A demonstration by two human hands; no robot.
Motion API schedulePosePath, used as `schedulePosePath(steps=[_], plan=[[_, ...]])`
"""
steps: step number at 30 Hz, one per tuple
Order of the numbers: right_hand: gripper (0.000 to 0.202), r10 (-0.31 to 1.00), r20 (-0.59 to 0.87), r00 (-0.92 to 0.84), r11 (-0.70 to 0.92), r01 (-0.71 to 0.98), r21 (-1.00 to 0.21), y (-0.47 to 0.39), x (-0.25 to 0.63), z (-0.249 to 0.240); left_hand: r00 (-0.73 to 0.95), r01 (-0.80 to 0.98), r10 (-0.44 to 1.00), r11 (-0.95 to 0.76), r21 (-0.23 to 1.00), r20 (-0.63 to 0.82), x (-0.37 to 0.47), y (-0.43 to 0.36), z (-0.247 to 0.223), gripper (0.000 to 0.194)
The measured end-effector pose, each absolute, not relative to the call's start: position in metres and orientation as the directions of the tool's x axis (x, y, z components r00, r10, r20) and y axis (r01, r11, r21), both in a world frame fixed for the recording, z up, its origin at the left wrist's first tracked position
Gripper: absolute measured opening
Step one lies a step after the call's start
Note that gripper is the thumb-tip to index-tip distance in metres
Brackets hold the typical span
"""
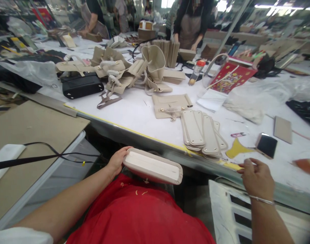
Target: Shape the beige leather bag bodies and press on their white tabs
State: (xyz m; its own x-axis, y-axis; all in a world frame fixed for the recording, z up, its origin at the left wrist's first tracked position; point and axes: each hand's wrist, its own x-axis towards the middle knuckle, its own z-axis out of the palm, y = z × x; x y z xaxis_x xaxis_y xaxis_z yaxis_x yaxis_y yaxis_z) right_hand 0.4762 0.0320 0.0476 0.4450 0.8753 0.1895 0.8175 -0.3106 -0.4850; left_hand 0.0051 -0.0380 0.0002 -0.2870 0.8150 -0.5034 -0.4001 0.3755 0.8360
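A beige bag body (153,165) with a pale rectangular face rests over my lap, in front of the table edge. My left hand (118,160) is closed round its left end. My right hand (256,176) is over the table's front edge, close to a yellow cloth-like piece (237,148); its fingers are bent and partly apart, and nothing shows between them. Left of that hand, a stack of beige oblong panels with small metal studs (193,127) lies on the table. Behind the stack is a flat beige piece with a wrapped handle (170,103).
On the white table (134,118) are beige bag parts (121,73), a black bag (82,86), a bottle (196,73), a red paper bag (231,76) and a phone (267,145). A brown board (30,132) stands left. People work across the table.
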Motion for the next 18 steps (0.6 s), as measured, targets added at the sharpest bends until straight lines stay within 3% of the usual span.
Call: schedulePosePath(steps=[3,6,8,11,14,18], plan=[[0.04,0.955,0.12,0.27,-0.156,0.808,-0.569,0.002,0.421,0.051,-0.263,-0.4,0.805,0.411,0.819,-0.532,0.0,-0.036,0.002,0.032],[0.041,0.988,0.107,-0.113,0.154,0.811,-0.565,-0.019,0.375,0.051,-0.144,-0.386,0.8,0.496,0.778,-0.582,-0.018,-0.038,0.012,0.035],[0.051,0.923,0.065,-0.38,0.357,0.776,-0.521,-0.026,0.352,0.052,-0.116,-0.28,0.843,0.48,0.831,-0.526,-0.031,-0.04,0.022,0.044],[0.081,0.788,-0.092,-0.609,0.516,0.734,-0.441,-0.029,0.325,0.055,-0.005,0.191,0.97,0.238,0.952,-0.242,-0.041,-0.043,0.032,0.066],[0.091,0.724,-0.213,-0.656,0.564,0.741,-0.365,-0.026,0.304,0.057,0.332,0.579,0.937,-0.112,0.808,-0.108,-0.038,-0.04,0.03,0.088],[0.088,0.687,-0.296,-0.663,0.59,0.747,-0.305,-0.013,0.289,0.055,0.475,0.751,0.868,-0.315,0.581,-0.144,-0.03,-0.027,0.022,0.086]])
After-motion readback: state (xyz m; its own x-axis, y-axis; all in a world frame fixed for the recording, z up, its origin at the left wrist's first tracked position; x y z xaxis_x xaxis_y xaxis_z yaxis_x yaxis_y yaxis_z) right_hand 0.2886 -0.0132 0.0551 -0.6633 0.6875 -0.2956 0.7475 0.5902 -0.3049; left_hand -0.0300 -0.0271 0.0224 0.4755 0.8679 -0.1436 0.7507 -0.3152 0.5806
